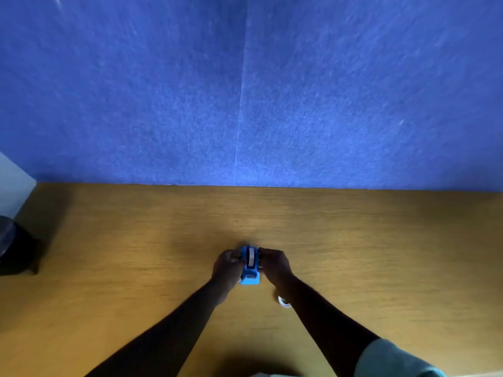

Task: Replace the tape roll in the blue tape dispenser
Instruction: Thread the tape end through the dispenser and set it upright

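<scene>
The blue tape dispenser stands on the wooden table, its cutter end towards me. A tape roll sits in its slot, seen edge-on as a pale band. My left hand grips the dispenser's left side and my right hand grips its right side, fingers by the roll's hub. A second clear tape roll lies flat on the table just under my right wrist, partly hidden by it.
A blue felt partition rises along the table's far edge. A dark object sits off the table's left edge, beside a white wall.
</scene>
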Motion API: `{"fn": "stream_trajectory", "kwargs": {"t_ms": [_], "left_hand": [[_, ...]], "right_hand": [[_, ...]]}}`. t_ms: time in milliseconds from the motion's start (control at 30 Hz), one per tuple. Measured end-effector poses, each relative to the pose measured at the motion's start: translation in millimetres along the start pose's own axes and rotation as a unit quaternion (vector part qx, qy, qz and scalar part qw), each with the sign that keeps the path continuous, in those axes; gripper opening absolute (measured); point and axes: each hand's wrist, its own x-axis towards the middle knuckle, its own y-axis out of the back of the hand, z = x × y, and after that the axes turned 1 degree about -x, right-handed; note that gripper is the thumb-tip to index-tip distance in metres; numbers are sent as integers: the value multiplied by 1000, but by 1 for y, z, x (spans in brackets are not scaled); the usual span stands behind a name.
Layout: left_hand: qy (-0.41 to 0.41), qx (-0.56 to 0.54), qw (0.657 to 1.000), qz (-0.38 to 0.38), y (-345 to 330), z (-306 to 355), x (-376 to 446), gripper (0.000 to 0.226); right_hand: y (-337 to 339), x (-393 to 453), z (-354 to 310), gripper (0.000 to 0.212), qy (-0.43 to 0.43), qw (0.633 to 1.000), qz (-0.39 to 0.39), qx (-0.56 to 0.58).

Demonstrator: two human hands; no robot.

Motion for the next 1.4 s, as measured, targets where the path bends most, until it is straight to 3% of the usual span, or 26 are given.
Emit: {"fn": "stream_trajectory", "kwargs": {"t_ms": [133, 300, 400, 500, 800, 1100, 1400], "left_hand": [[-14, 21, 999, -28, 6, 1, 2, 37], [-133, 150, 978, -58, 9, 4, 8, 53], [-186, 221, 955, -68, 11, 3, 15, 51], [-237, 265, 931, -83, 11, -1, 24, 44], [-272, 295, 913, -68, 13, -16, 34, 51], [-282, 280, 917, -41, 8, -9, 25, 39], [-281, 271, 920, -38, 10, -5, 21, 44]], "right_hand": [[3, 0, -2, 32, 4, 1000, -5, -23], [6, -7, -4, 31, 9, 999, 27, -40], [8, -9, -3, 25, -23, 997, 67, -42], [7, -12, -4, 18, -87, 995, 43, 26], [4, -16, -6, 34, -169, 974, -14, 151], [-2, -9, -16, 59, -206, 964, -15, 165], [-2, -5, -19, 34, -208, 965, -22, 157]]}}
